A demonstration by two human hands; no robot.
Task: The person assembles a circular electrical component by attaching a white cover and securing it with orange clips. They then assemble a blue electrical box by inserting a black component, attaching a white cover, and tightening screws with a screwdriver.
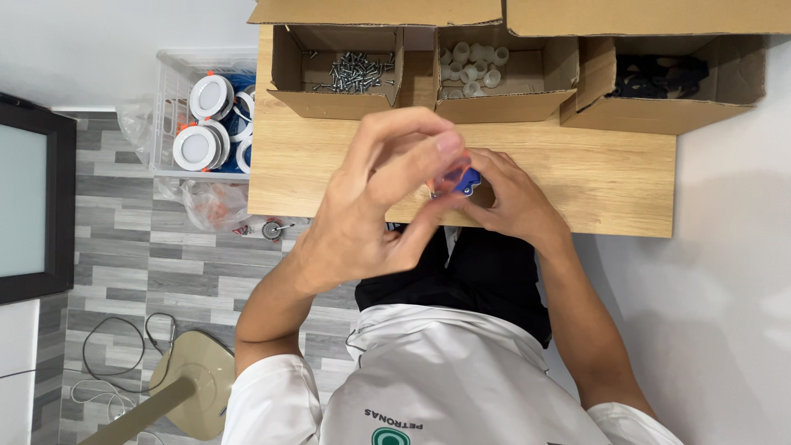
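Note:
Both hands meet over the near edge of a wooden table (577,177). My left hand (375,202) is raised, its fingers pinching a small blue and clear part (463,180). My right hand (511,198) cups the same part from the right side. Most of the part is hidden by my fingers. A small metal bit shows at its lower left edge.
Three open cardboard boxes stand at the table's back: screws (354,72) in the left, white plastic caps (474,66) in the middle, black parts (659,74) in the right. A clear bin of round white light fittings (206,124) sits on the floor at left.

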